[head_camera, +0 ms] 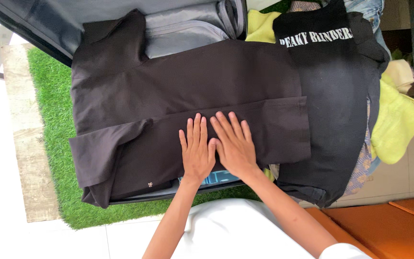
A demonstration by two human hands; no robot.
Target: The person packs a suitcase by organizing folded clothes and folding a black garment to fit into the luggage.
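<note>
A dark brown shirt [178, 86] lies spread over an open suitcase, its near side folded inward with one sleeve [106, 148] tucked across at the left. My left hand [196, 151] and my right hand [233, 144] rest flat, side by side, on the folded near flap, fingers stretched and pointing away from me. Neither hand grips anything.
The grey suitcase lining [183, 29] shows beyond the shirt. A pile of clothes sits to the right: a black printed t-shirt [331, 96], yellow garments [396, 122] and a patterned cloth [360, 168]. Green artificial turf [53, 124] lies underneath, orange cushions [389, 225] at the near right.
</note>
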